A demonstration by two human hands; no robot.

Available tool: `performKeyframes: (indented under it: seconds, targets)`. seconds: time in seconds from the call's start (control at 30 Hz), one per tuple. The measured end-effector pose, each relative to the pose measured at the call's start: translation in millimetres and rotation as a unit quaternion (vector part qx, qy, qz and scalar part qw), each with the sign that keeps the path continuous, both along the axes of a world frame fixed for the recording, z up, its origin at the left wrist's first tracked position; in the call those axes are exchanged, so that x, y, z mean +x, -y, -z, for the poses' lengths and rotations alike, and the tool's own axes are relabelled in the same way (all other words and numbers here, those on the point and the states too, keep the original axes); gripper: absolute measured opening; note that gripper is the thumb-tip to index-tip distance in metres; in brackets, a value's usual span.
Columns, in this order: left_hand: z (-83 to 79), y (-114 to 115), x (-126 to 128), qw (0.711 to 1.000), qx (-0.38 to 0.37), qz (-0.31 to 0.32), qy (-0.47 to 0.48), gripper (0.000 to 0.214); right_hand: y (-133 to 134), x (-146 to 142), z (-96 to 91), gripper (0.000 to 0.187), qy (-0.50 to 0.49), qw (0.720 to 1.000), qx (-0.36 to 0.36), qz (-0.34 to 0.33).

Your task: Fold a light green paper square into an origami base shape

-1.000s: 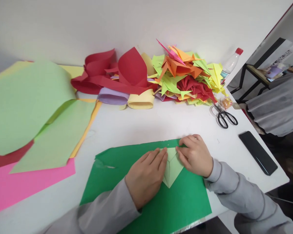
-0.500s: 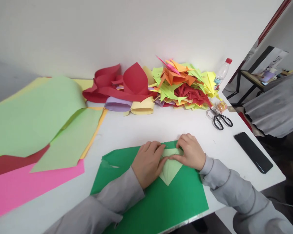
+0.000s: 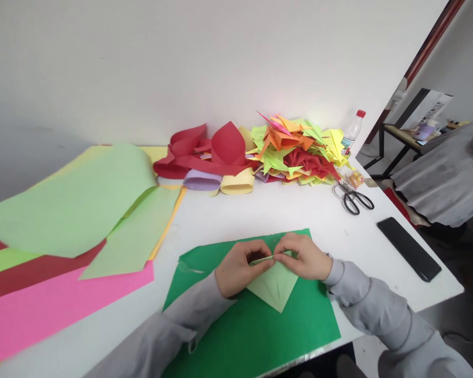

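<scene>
A light green folded paper (image 3: 275,287) with a downward point lies on a dark green sheet (image 3: 260,331) at the table's front. My left hand (image 3: 240,265) and my right hand (image 3: 305,257) both pinch the folded paper's top edge, fingertips nearly meeting above its middle. The upper edge is lifted slightly off the dark green sheet. Grey sleeves cover both wrists.
Large light green, yellow, red and pink sheets (image 3: 74,220) spread at the left. Curled red, purple and yellow papers (image 3: 208,157) and a heap of folded paper figures (image 3: 295,149) sit by the wall. Scissors (image 3: 352,199), a bottle (image 3: 350,131) and a black phone (image 3: 409,248) lie right.
Both hands went from pressing flat on the folded paper to pinching and lifting its top edge. The camera tilted, so the table contents sit lower in view.
</scene>
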State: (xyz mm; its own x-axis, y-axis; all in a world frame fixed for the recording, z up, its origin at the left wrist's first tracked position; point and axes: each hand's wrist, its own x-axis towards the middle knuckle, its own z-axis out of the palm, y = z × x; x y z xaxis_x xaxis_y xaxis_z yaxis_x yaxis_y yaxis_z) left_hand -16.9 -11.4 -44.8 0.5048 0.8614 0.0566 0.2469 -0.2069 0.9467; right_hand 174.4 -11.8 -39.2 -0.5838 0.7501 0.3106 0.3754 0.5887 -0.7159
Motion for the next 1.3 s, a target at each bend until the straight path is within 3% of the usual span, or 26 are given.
performKeyframes:
  seconds: [0.23,0.4,0.5,0.8,1.1,1.3]
  targets:
    - [-0.9,1,-3,0.997,0.062,0.034,0.014,0.027,1,-2,1.5,0.013,-0.026,0.999,-0.033,-0.014]
    - [-2.2,2,-3,0.997,0.072,0.032,-0.003,0.023,-3,2,2.4,0.019,-0.045,0.987,-0.15,-0.02]
    - [-3.4,1,-4,0.999,0.049,0.012,-0.009,0.023,-5,6,2.0,0.028,-0.052,0.978,-0.203,-0.012]
    - [-5.0,-5,-7,0.995,-0.063,-0.05,0.052,0.035,-6,11,-0.1,0.051,-0.037,0.973,-0.226,0.019]
    - [-1.1,-8,-9,0.986,-0.108,-0.09,0.091,0.047,-8,14,-2.4,0.053,-0.087,0.957,-0.274,-0.028]
    - [0.2,-10,-11,0.979,-0.158,-0.076,0.108,0.043,-9,15,-1.6,0.054,-0.104,0.949,-0.297,-0.034]
